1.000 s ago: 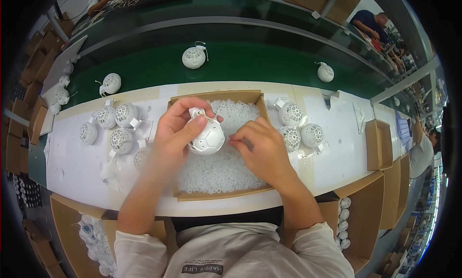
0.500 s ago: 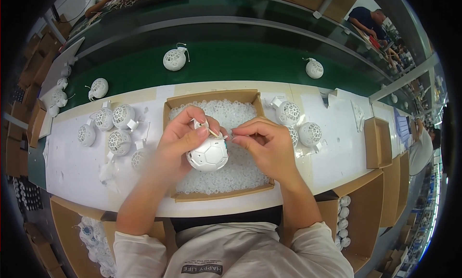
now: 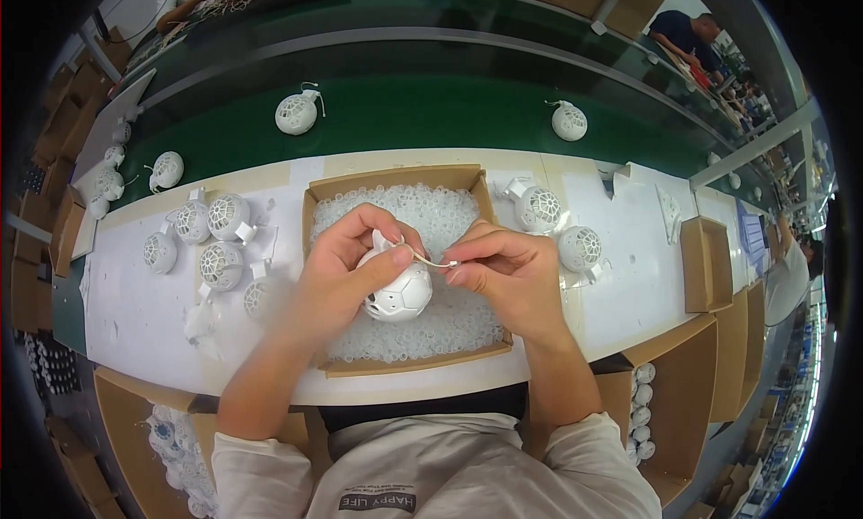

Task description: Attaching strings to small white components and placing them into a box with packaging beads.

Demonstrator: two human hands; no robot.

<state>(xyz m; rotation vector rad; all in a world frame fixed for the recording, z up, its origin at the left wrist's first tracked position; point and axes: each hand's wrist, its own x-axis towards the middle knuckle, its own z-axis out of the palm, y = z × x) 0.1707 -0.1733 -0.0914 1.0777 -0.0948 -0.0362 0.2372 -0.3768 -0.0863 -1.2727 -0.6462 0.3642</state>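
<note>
Above a shallow cardboard tray [image 3: 404, 365], my left hand [image 3: 334, 272] grips a white ball-shaped housing [image 3: 402, 297] with a panelled, football-like shell. A thin pale wire [image 3: 431, 262] comes from the top of the ball, near my left thumb. My right hand [image 3: 514, 281] pinches the wire's far end, where a small white tip shows between thumb and forefinger. Many small clear plastic rings [image 3: 422, 339] fill the tray under both hands. My fingers hide part of the ball's upper side.
Several white lattice balls [image 3: 221, 266] lie left of the tray, with others [image 3: 580, 248] to its right. More balls [image 3: 296, 114] sit on the green conveyor belt [image 3: 431, 115] beyond. Open cardboard boxes [image 3: 670, 402] flank me, and a small box [image 3: 706, 266] stands at right.
The wire now stretches visibly between my hands. The held ball has shifted slightly right, and my right hand has moved a little right too. Balls on the belt have travelled left.
</note>
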